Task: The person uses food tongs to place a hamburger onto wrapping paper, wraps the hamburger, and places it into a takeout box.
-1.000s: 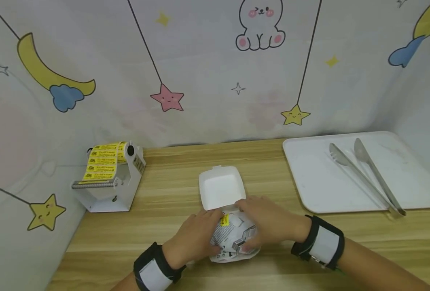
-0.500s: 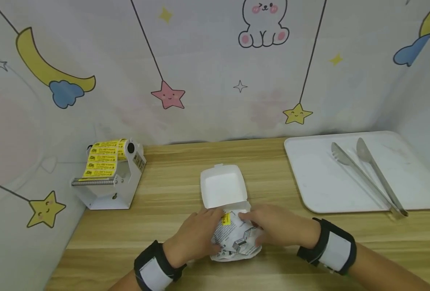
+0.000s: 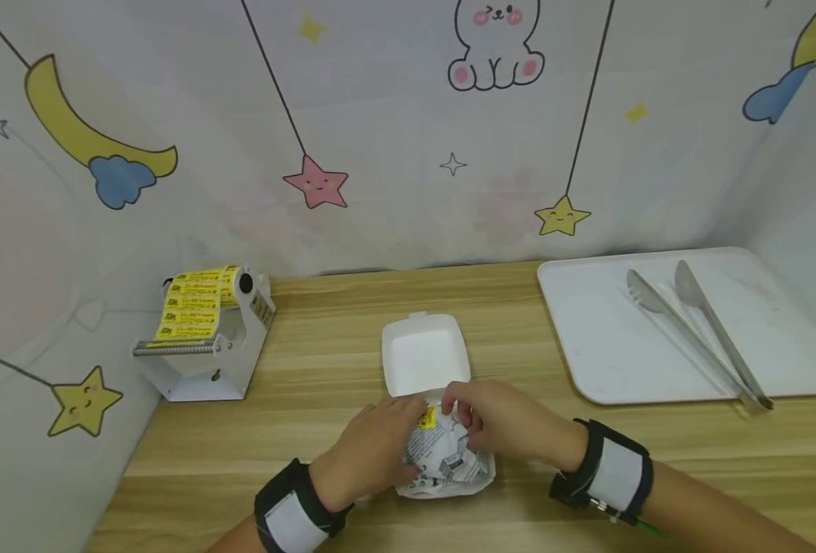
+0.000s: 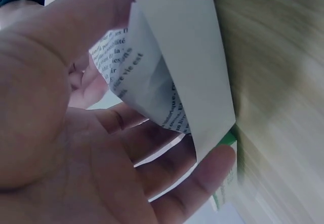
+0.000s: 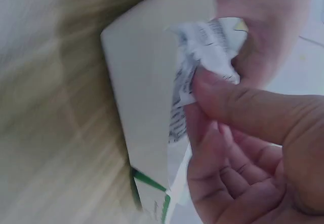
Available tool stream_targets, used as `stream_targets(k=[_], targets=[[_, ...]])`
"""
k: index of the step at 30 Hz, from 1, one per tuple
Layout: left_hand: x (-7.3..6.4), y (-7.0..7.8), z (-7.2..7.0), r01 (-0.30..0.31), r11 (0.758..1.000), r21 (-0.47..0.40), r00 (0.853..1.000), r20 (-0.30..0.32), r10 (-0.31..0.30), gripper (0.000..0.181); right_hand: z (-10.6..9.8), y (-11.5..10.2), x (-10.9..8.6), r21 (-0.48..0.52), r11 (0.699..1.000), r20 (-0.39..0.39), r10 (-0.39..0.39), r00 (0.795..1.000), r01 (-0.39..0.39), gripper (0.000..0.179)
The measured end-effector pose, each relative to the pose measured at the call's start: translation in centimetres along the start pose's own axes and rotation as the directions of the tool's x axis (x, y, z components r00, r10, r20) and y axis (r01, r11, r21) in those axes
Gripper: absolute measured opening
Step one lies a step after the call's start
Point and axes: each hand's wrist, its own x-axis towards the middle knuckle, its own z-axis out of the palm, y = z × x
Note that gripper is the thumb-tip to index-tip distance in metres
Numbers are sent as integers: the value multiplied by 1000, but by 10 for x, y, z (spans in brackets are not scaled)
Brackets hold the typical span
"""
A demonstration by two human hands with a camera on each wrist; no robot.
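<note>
A bundle wrapped in printed paper, with a yellow sticker on top, sits in the base of a white clamshell takeaway box whose lid lies back. What the paper covers is hidden. My left hand holds the bundle's left side, thumb near the front and fingers toward the hinge; in the left wrist view its little finger lies along the box corner. On the other side, my right hand has its fingers curled over the bundle. The right wrist view shows thumb and forefinger pinching the wrapping paper just inside the box wall.
A label dispenser with a roll of yellow labels stands at the back left. At the right lies a white tray bearing metal tongs. A patterned cloth hangs behind the wooden table.
My right hand first slid back a little to the right, then came in again over the bundle, its fingers now curled on the paper. The left hand stayed in place.
</note>
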Motion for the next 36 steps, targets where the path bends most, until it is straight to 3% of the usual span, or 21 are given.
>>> stream_targets(k=[5,8,14,19,21,25,31,36], targets=[[0,0,0,-14,1000,1,1000,-18,14,69,2,-3,-2,-215,973,-16,-91,996,85,36],[-1,0,0,-15,1000,-9,1000,-25,15,70,1,-1,-6,-253,960,6,-125,992,122,37],[-1,0,0,-21,999,-29,999,-27,20,73,2,3,-10,-293,949,11,-117,993,115,38],[-2,-2,1,-47,999,12,996,-72,48,75,14,2,-6,-432,897,-27,-120,992,97,27],[-3,-2,1,-52,998,26,995,-82,54,74,19,2,-4,-448,890,-33,-111,993,85,24],[-5,-4,-1,-45,999,0,996,-73,45,75,16,1,-4,-393,917,-37,-88,995,66,29],[-7,-8,-5,-20,997,-73,998,-64,16,81,-6,-1,-9,-272,959,-40,-95,995,81,33],[-8,-11,-11,11,985,-171,996,-85,-25,89,-21,6,-5,-123,992,-96,-31,995,19,32]])
